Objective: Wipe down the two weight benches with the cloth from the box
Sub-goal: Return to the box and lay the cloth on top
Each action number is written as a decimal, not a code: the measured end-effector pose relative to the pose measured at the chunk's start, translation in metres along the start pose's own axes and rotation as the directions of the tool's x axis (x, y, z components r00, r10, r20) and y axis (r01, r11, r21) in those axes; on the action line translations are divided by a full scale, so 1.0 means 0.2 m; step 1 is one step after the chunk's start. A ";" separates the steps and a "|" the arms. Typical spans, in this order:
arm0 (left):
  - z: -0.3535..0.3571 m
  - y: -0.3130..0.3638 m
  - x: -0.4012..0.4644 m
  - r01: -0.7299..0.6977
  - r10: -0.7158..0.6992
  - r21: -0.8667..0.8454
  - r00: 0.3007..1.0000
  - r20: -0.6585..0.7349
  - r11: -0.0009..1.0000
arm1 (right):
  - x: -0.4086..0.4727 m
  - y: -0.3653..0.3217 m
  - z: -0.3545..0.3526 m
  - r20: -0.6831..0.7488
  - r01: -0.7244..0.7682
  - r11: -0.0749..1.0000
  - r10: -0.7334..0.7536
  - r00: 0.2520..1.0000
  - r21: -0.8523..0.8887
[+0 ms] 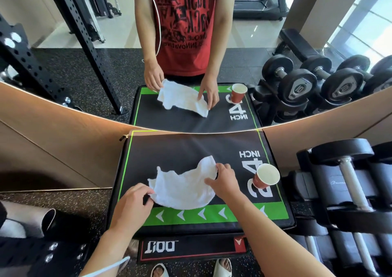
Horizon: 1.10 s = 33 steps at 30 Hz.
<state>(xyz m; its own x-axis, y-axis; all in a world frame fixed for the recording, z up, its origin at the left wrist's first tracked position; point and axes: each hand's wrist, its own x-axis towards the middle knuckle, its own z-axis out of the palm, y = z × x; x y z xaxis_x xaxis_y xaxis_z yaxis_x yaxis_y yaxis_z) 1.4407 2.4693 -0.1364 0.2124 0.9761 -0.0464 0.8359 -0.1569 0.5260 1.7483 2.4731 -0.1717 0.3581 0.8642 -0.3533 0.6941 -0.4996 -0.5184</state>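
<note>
Now one left hand and one right hand pinch one white cloth beside one cup.

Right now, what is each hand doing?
Left hand: pinching the near-left edge of the white cloth.
Right hand: gripping the cloth's far-right edge.

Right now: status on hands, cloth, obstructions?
Left hand pinching cloth edge. Right hand gripping its far side. Cloth spread on the plyo box, benches not started. Paper cup sits close beside right hand.
</note>
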 end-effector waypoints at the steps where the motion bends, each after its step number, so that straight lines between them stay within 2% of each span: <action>1: -0.01 -0.03 -0.01 0.018 -0.018 0.015 1.000 0.008 1.000 | 0.00 0.00 0.02 0.002 -0.012 1.000 0.011 1.000 0.024; 4: -0.01 -0.09 -0.05 0.049 -0.055 0.068 0.995 0.080 0.996 | 0.00 -0.02 0.06 -0.026 -0.045 0.995 0.048 0.999 0.094; 6: -0.01 -0.11 -0.07 0.040 -0.054 0.091 0.986 0.155 0.995 | -0.02 -0.02 0.08 -0.056 -0.014 0.994 0.020 0.998 0.105; 8: -0.02 -0.13 -0.06 0.010 -0.031 0.105 0.979 0.201 0.994 | -0.03 -0.01 0.08 -0.056 -0.001 0.979 0.013 0.998 0.204; 13: 0.00 -0.03 0.03 -0.103 0.086 0.099 0.983 0.161 0.990 | -0.04 0.00 0.04 -0.029 -0.045 0.882 0.067 0.997 0.469; 17: 0.10 0.13 0.13 -0.237 0.210 0.068 0.938 0.277 0.969 | -0.03 0.02 0.00 0.055 -0.094 0.817 0.077 0.996 0.568; 19: 0.14 0.19 0.18 -0.288 0.248 0.072 0.906 0.342 0.955 | -0.03 0.04 -0.02 0.094 -0.142 0.816 0.107 0.990 0.560; 24: 0.23 0.23 0.26 -0.364 0.245 0.178 0.846 0.473 0.914 | -0.05 0.14 -0.06 0.092 -0.144 0.910 0.118 0.989 0.388; 28: 0.28 0.21 0.25 -0.362 0.231 0.229 0.863 0.450 0.904 | -0.04 0.17 -0.11 0.029 -0.133 0.948 0.130 0.991 0.289; 33: 0.33 0.24 0.21 -0.305 0.178 0.269 0.894 0.412 0.914 | 0.11 0.05 -0.23 -0.040 -0.058 0.981 0.066 0.997 0.185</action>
<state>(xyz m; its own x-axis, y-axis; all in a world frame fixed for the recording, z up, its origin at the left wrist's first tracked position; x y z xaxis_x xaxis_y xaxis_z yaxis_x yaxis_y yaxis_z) 1.5220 2.4923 -0.1695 0.5466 0.7827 -0.2976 0.8348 -0.4816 0.2667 1.7915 2.4903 -0.1490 0.4278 0.8310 -0.3556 0.5450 -0.5510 -0.6319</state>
